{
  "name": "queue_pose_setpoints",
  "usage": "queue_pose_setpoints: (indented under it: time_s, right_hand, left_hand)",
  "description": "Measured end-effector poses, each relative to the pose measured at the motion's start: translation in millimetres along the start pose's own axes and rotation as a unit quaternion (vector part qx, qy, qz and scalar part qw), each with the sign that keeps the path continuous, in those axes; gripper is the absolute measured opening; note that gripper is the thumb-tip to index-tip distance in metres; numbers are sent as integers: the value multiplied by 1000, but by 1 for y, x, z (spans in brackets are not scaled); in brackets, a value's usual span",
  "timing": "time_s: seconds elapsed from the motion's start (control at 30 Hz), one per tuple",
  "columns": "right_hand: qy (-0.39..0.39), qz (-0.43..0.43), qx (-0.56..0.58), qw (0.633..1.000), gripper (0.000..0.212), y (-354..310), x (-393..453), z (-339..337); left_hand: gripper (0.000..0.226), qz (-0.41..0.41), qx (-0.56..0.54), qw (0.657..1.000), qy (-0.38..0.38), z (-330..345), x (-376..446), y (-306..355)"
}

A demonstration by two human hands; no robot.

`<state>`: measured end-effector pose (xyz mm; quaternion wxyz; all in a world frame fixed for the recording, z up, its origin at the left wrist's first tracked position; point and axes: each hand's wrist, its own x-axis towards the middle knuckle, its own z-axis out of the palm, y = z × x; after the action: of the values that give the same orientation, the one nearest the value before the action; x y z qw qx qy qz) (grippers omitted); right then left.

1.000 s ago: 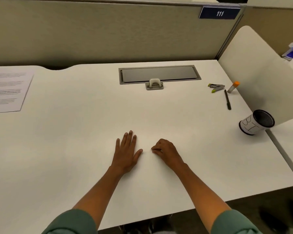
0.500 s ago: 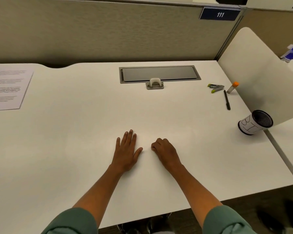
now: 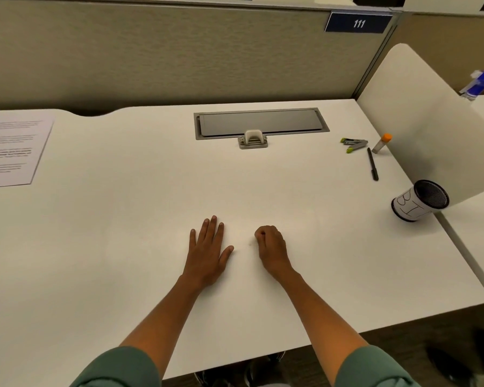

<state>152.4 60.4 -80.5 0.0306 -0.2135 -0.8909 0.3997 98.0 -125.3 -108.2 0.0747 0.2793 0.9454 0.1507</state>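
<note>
My left hand lies flat on the white desk, palm down, fingers straight and together, thumb spread to the right. Just to its right, my right hand rests on the desk with its fingers curled under into a loose fist; nothing shows inside it. A narrow strip of bare desk separates the two hands. Both forearms reach in from the near edge, with green sleeves at the bottom of the view.
Far right on the desk: a black mesh pen cup with a white label, a black pen, a small green-and-grey stapler, a glue stick with an orange cap. A grey cable hatch sits at the back, a printed sheet at far left, a white divider at right.
My right hand's fingers have curled further under into a fist. The left hand has stayed flat in place. The camera view shifted slightly.
</note>
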Motion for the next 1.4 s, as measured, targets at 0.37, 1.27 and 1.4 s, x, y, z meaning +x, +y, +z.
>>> queue_pose_setpoints:
  time_s: [0.37, 1.27, 1.4]
  right_hand:
    - [32, 208, 432, 877, 15, -4, -1, -27]
    - [216, 298, 730, 576, 11, 23, -107, -48]
    - [208, 278, 754, 558, 20, 25, -112, -45]
  left_hand:
    - [64, 50, 18, 999, 13, 11, -8, 18]
    - [73, 150, 57, 987, -33, 27, -18, 55]
    - [77, 154, 54, 986, -41, 30, -21, 69]
